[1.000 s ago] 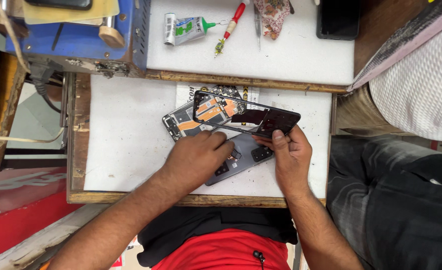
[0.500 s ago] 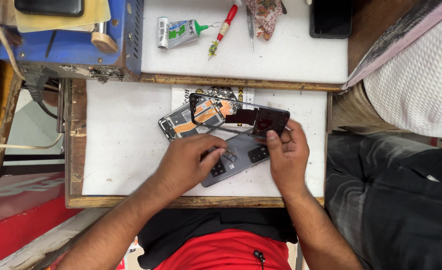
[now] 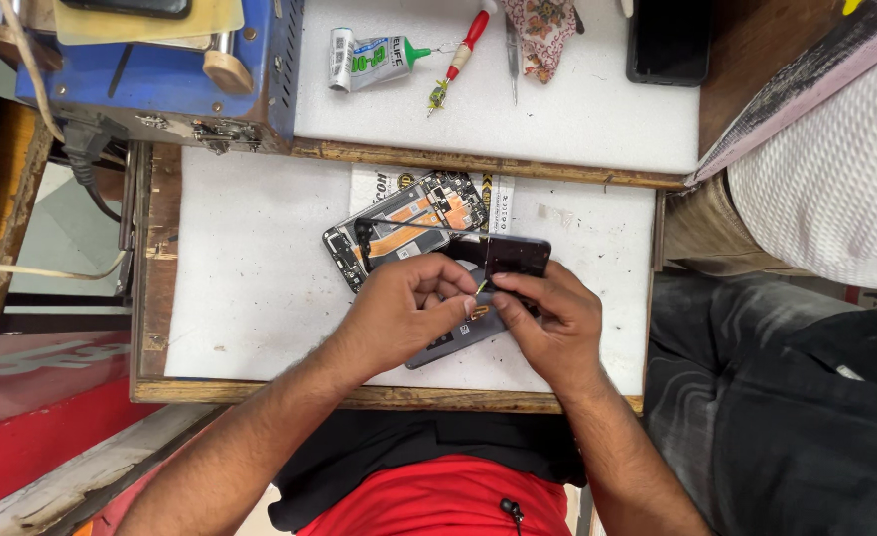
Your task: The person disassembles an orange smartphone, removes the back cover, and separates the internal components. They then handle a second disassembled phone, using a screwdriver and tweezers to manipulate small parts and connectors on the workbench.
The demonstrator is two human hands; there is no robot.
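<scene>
the left hand and right hand pinch a thin, likely fragile dark panel over the opened phone on the bench; best gripped lightly by its edges.

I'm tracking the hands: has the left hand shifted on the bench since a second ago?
Yes. The left hand has slid toward the right hand, farther from the opened phone; their fingertips now nearly meet.

White-green glue tube top centre; black phone screen top right.
</scene>
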